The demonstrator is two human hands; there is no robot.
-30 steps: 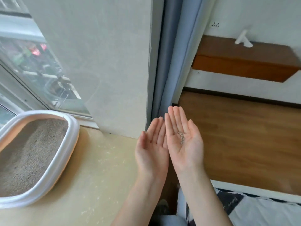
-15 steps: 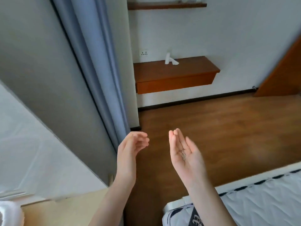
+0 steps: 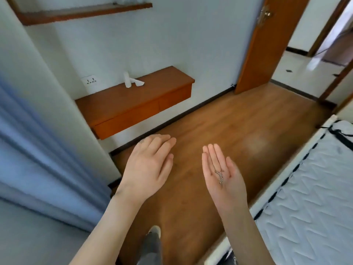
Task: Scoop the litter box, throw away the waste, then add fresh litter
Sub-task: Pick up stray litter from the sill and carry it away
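Observation:
My right hand (image 3: pixel 222 175) is held palm up over the wooden floor, fingers straight, with a few grey litter grains (image 3: pixel 220 175) lying in the palm. My left hand (image 3: pixel 148 167) hovers to its left, palm turned down, fingers relaxed and holding nothing. The two hands are apart. The litter box is out of view.
A blue curtain (image 3: pixel 38 159) and a white wall corner stand at the left. A wall-mounted wooden shelf (image 3: pixel 133 100) sits ahead. A mattress (image 3: pixel 313 188) fills the right. An open wooden door (image 3: pixel 267 44) leads out at the back right across the wooden floor (image 3: pixel 238 121).
The view has swung right, away from the litter box and window toward the room. My hands have parted, and the left hand has turned palm down. The grains stay in my right palm.

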